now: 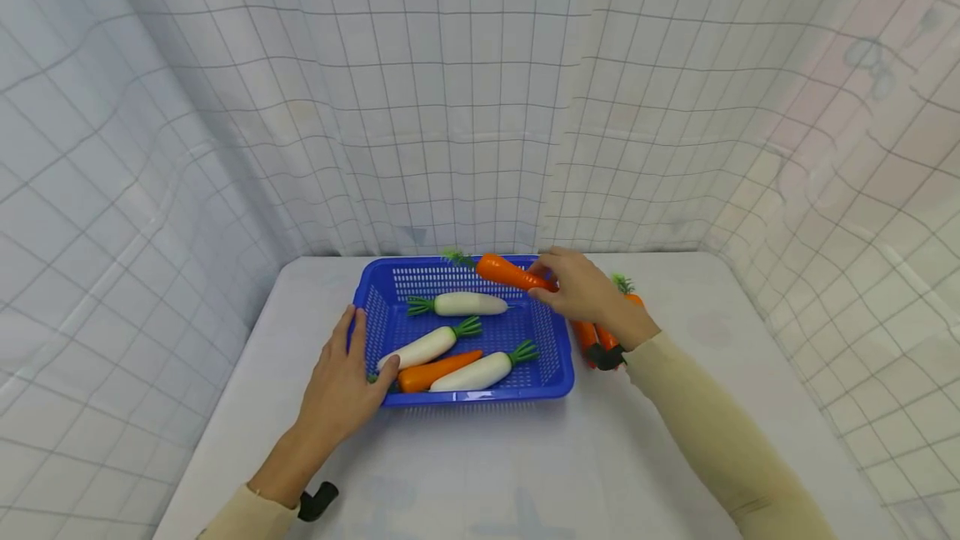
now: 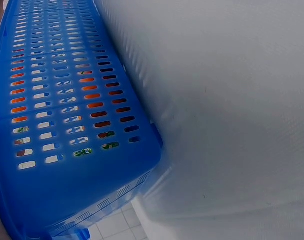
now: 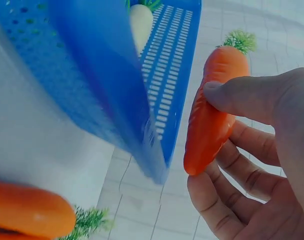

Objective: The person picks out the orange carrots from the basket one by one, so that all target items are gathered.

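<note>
The right hand (image 1: 581,284) pinches a carrot (image 1: 501,271) near its narrow end between thumb and fingers, its leafy top pointing left, seen in the head view across the back rim of a blue basket (image 1: 487,397). The left hand (image 1: 345,386) has its fingers spread, resting at the basket's front left corner. Inside lie three white radishes (image 1: 471,304) and an orange carrot (image 1: 435,372) near the front rim. The basket sits toward the back edge of the desk (image 1: 510,457); more carrots (image 1: 585,333) lie just beside it, partly hidden by the right forearm
</note>
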Action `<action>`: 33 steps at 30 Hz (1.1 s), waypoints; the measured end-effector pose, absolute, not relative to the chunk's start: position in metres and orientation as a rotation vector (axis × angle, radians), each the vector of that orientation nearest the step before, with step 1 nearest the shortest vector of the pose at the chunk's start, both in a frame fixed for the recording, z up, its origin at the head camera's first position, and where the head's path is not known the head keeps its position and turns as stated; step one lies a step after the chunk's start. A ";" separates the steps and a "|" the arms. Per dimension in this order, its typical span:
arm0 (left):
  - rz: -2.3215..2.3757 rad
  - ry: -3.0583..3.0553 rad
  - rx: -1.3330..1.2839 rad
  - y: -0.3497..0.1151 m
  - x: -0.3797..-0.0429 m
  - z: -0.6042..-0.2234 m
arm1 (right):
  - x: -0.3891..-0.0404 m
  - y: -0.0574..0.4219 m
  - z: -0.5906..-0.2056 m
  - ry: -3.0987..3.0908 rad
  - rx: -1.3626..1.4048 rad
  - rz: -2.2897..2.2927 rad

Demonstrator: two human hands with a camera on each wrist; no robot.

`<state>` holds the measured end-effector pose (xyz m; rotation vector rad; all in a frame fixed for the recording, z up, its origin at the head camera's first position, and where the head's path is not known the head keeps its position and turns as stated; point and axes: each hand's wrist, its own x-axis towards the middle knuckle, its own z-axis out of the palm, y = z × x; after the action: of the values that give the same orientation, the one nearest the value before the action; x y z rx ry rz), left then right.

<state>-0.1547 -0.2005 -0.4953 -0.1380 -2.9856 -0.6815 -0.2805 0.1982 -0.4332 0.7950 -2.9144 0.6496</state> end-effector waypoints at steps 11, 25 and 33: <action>-0.679 -2.990 -0.129 -0.200 -0.154 -0.494 | -0.270 0.251 -0.446 -2.935 0.632 0.825; -0.688 -2.986 -0.127 -0.200 -0.152 -0.496 | -0.253 0.316 -0.470 -2.957 0.380 0.902; -0.701 -2.985 -0.117 -0.200 -0.153 -0.495 | -0.244 0.352 -0.480 -2.980 0.260 0.889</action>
<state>-0.1528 -0.2002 -0.4955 -0.1171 -2.9847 -0.7006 -0.2437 0.3517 -0.4803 0.2604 -2.9797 0.8890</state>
